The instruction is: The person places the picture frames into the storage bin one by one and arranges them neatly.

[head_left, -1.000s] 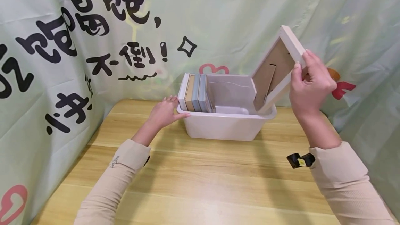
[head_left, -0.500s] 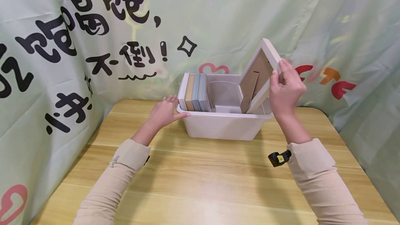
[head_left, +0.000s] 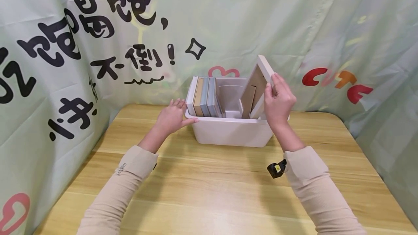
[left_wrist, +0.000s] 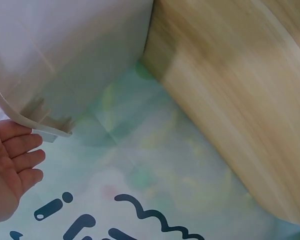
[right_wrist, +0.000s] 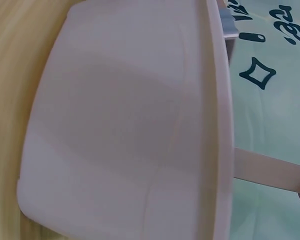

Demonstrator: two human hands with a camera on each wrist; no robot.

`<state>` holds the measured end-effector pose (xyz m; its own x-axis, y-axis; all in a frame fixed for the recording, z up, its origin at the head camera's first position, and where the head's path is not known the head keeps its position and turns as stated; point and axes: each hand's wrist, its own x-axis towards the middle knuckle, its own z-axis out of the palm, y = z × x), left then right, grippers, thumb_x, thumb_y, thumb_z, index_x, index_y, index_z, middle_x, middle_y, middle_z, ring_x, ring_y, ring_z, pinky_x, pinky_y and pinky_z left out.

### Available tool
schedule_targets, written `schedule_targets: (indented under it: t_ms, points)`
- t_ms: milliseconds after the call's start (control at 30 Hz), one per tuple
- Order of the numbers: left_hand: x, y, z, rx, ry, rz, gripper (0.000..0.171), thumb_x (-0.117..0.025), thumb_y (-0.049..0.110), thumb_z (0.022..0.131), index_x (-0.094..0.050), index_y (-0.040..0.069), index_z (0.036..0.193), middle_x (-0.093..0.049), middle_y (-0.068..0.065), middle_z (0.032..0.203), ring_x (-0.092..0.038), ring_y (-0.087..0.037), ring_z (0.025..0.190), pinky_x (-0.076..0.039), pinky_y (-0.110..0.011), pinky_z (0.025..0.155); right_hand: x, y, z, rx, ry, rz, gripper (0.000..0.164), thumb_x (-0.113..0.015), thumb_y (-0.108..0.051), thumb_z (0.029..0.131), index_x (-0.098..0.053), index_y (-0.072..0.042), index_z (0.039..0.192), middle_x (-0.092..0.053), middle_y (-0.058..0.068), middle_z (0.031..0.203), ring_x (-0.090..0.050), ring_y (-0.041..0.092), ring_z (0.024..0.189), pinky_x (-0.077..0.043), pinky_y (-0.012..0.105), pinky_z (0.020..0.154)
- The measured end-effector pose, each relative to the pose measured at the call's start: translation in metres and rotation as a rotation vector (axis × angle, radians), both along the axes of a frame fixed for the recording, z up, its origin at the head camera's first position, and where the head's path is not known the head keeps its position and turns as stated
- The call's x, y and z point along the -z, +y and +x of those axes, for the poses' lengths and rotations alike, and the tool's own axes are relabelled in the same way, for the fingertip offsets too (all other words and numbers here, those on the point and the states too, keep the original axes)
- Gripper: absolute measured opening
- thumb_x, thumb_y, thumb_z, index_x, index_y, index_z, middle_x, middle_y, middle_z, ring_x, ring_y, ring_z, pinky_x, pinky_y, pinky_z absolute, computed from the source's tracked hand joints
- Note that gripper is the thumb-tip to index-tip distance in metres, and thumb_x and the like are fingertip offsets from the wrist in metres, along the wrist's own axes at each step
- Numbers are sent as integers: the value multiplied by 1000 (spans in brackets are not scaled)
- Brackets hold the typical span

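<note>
A white bin (head_left: 233, 131) stands on the table. My right hand (head_left: 279, 99) pinches the upper edge of a white picture frame (head_left: 267, 69) with a brown back and stand flap. The frame leans to the left, its lower part down inside the bin; only its pale edge strip (right_wrist: 270, 170) shows in the right wrist view. My left hand (head_left: 171, 117) rests at the bin's left end, thumb along the front rim. In the left wrist view its loosely bent fingers (left_wrist: 25, 160) lie beside the rim's outside. Several slim frame-like pieces (head_left: 205, 97) stand upright at the bin's left end.
The wooden table (head_left: 209, 188) extends in front of the bin and to both sides. A pale printed curtain (head_left: 245, 21) hangs close behind it and along the left and right.
My right hand has moved left and lower, bringing the picture frame deeper into the bin and closer to the upright pieces. The left hand has stayed in place.
</note>
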<state>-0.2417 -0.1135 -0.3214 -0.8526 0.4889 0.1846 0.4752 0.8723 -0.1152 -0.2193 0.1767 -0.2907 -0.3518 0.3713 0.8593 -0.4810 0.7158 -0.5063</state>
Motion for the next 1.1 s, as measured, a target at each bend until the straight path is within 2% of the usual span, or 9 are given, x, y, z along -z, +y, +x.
schedule_targets:
  t_ms: [233,500,767,1000,1100]
  points:
    - [1,0,0,13,36,-24,82,-46,63,86,-50,-8,128,-48,-24,135,-41,-37,130,-28,-45,112,9,-12,-5,-33,6,9,24,-58,5,81,-67,10,103,-67,24,106,-64,37,101,-54,48,81]
    - [3,-2,-1,35,82,-16,82,-48,62,84,-52,-8,126,-50,-24,133,-44,-37,128,-31,-45,111,24,-27,-9,-24,-22,42,24,-59,4,82,-67,10,104,-67,23,108,-64,36,100,-53,45,85]
    - [4,-3,0,34,76,-13,81,-49,62,84,-53,-8,125,-50,-24,133,-44,-37,128,-31,-45,111,31,-44,-11,-40,-52,44,23,-60,6,82,-67,10,103,-67,24,106,-65,37,97,-54,44,84]
    - [4,-2,-2,29,54,0,82,-47,63,85,-53,-7,126,-49,-23,134,-43,-36,129,-29,-45,112,38,-53,-14,-66,-133,27,22,-61,6,81,-67,10,103,-67,24,106,-65,36,99,-53,44,85]
    - [4,-2,-3,27,46,-3,82,-47,64,85,-52,-7,127,-49,-23,135,-42,-36,130,-29,-45,112,41,-55,-15,-76,-172,55,23,-62,5,81,-67,9,103,-67,24,106,-65,36,99,-52,44,87]
